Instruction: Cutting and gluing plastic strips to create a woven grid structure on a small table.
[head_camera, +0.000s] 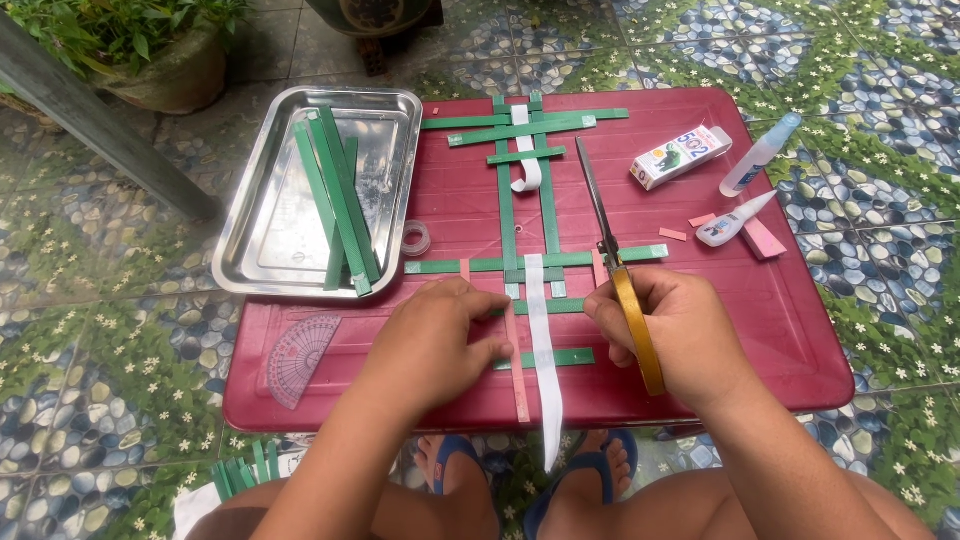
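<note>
A low red table stands on a pebble-and-flower patterned floor, carrying one steel tray with several green strips and a woven lattice of green strips. The right hand is closed around one pair of yellow-handled scissors, long axis pointing away, blades shut. The left hand presses flat on the lattice; two glue bottles lie at right.

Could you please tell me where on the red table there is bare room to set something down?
Bare red table lies right of the right hand, below the pink pieces. A smaller patch lies between the glue box and the scissors. The centre is crowded with woven green strips; the steel tray fills the left.
</note>
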